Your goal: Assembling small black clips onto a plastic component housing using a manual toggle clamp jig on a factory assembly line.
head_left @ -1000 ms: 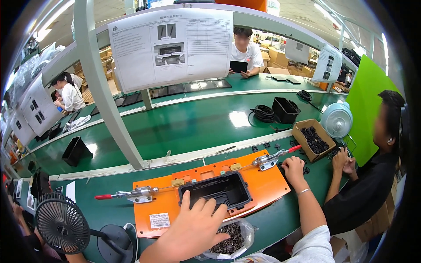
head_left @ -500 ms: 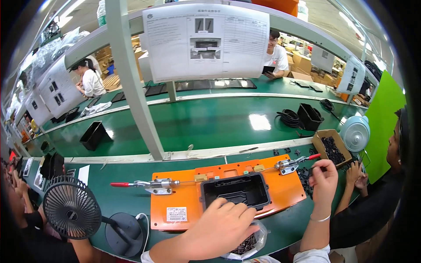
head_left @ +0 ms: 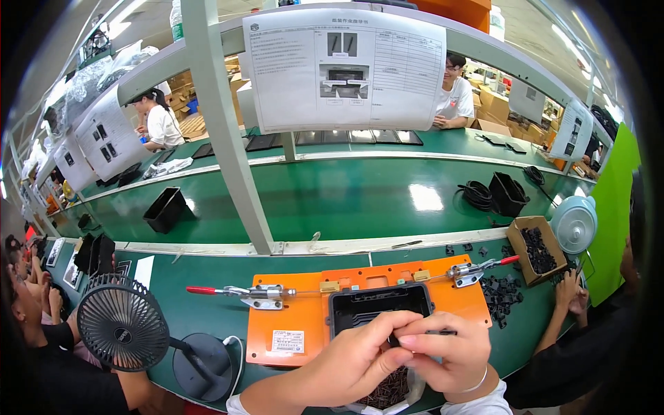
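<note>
While the left hand [head_left: 349, 360] and right hand [head_left: 449, 353] come together above the near right corner of the black box [head_left: 377, 296], all the action is at the fingertips! Both sets of fingers are pinched around a small dark piece [head_left: 393, 340], thumbs and forefingers close together, the piece so well covered that its shape is hard to tell. Below them, the box sits open side up in the orange plate [head_left: 456, 297], flanked by two metal clamps with red handles, one to the left [head_left: 266, 296] and one to the right [head_left: 467, 273]. Under the hands, there's a clear bag [head_left: 413, 389] full of screws [head_left: 386, 392], just beside the plate. Over on the right, a heap of small black parts [head_left: 501, 297] lies loose on the green table [head_left: 207, 266], near a cardboard box [head_left: 517, 249] holding more. A black fan [head_left: 123, 325] stands at the left.
</note>
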Demonstrator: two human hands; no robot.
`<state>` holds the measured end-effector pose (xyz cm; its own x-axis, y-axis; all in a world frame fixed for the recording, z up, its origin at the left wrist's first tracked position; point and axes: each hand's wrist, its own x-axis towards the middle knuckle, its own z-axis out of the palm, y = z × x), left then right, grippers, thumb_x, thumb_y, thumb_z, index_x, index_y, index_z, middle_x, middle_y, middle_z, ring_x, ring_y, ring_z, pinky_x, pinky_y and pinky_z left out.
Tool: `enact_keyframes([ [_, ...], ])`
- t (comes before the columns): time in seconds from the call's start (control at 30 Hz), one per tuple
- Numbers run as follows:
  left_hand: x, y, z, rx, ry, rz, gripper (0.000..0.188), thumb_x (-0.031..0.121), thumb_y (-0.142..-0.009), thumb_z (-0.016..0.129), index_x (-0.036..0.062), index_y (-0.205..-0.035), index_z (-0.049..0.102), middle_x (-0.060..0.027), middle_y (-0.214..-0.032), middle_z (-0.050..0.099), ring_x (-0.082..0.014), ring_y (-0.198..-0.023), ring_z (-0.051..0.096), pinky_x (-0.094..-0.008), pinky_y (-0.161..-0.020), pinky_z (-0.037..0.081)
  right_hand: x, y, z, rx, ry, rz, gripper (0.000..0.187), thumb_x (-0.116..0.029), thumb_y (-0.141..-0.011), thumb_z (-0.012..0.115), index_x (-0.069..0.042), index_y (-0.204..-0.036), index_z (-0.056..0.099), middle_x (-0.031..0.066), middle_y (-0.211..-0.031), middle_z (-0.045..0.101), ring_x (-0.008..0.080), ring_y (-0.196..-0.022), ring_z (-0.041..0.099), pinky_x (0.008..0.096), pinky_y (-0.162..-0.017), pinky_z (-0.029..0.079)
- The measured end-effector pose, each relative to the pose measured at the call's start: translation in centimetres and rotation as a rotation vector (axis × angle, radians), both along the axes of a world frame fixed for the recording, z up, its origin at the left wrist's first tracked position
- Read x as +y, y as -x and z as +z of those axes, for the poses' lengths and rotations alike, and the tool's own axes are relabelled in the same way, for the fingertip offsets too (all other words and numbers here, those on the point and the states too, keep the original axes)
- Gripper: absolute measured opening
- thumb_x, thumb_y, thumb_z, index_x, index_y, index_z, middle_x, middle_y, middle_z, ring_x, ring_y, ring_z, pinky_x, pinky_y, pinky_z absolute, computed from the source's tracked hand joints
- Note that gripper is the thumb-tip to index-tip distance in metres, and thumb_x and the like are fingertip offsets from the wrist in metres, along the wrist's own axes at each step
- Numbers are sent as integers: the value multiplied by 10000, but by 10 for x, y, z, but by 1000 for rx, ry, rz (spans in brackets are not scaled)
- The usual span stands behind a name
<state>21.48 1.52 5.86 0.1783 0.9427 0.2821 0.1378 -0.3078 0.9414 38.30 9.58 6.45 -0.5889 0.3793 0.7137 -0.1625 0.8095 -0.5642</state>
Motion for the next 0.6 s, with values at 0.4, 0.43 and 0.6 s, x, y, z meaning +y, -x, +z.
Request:
enact_keyframes([
  [0.4,19,4,-13,-172,33,158,346,-45,-936,470,-39,-1276,408,-123,-989,580,-135,-855,580,-253,-781,501,40,-13,-7,206,661,207,499,9,-926,507,34,-1379,298,187,-975,660,124,-769,625,245,-717,525],
  [0.43,19,3,-12,-171,34,158,346,-45,-936,470,-39,-1276,408,-123,-989,580,-135,-855,580,-253,-781,501,39,-13,-6,183,722,204,434,17,-925,506,20,-1317,318,196,-984,657,121,-771,623,245,-719,525],
  [0.6,20,2,-14,-120,-24,236,268,-55,-908,521,-46,-1173,479,-136,-977,614,-166,-900,625,-275,-750,537,42,-11,-11,130,774,225,203,29,-932,490,-36,-1079,367,227,-1037,644,131,-797,636,248,-741,527],
])
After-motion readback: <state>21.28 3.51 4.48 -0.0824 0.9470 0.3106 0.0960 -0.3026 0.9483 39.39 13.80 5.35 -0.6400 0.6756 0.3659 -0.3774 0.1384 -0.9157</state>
